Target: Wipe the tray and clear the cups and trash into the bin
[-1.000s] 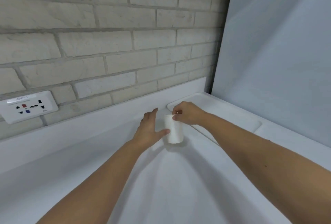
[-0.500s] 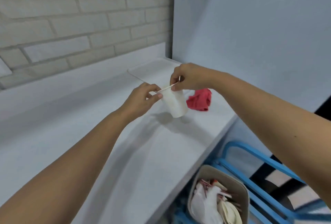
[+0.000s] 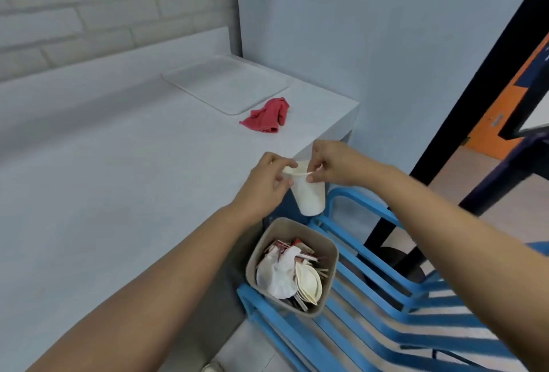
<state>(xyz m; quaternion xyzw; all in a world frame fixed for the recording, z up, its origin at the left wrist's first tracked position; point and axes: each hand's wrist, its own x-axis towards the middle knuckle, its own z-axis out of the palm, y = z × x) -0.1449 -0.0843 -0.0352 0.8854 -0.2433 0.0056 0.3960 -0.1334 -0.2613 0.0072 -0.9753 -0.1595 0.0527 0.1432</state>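
Broadly, the pale grey tabletop (image 3: 118, 178) carries only two things in view: a white rectangular plastic tray (image 3: 225, 83) lying flat in the far corner, and a crumpled red cloth (image 3: 267, 116) just beside its near edge. Off the tabletop's right end a blue slatted bench (image 3: 386, 327) holds a tan square plastic bin (image 3: 335, 264), already well filled with crushed cups, tissue and wrappers.

Above that bin's far rim, past the tabletop's edge, hangs a white paper cup (image 3: 309, 196), upright and slightly tilted. The left hand (image 3: 264, 184) grips it at the rim, thumb and fingers curled around. The right hand (image 3: 332, 163) pinches a thin pale stirrer stick (image 3: 300, 173) that lies across the cup's mouth.

To do this drop well, I would bring the cup nearer and lower, over the bin's open middle, before letting go. The heap looks high, so a cup released from up here could bounce out. Stick and cup could go together.
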